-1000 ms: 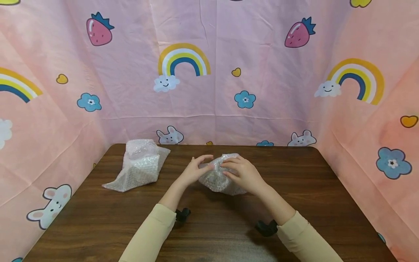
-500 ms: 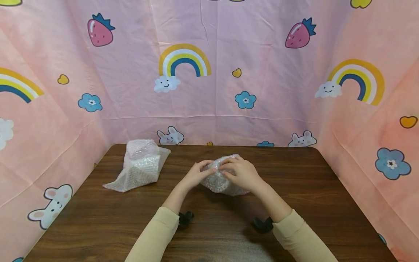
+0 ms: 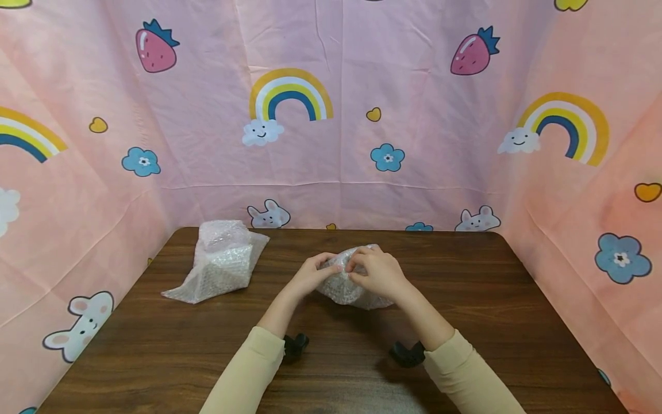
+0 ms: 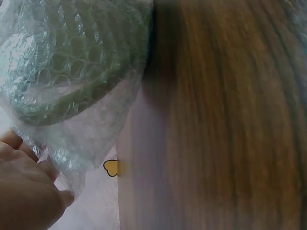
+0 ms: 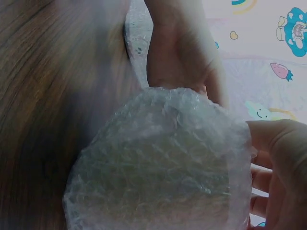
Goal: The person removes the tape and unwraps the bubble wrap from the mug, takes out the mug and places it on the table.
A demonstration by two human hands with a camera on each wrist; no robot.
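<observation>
Bubble-wrapped bundle (image 3: pixel 341 292) toward the desk's (image 3: pixel 476 293) twelve o'clock; left hand (image 3: pixel 309 277) at its nine, right hand (image 3: pixel 381 272) at its three, fingers curled nearly closed, pinching it. Present step, I judge: working its top; next calls for steady tension.

Scanned all three feeds from my end, head cam plus both wrist cams: can't read any text, label, brand, number or sign on anything in view right now.
</observation>
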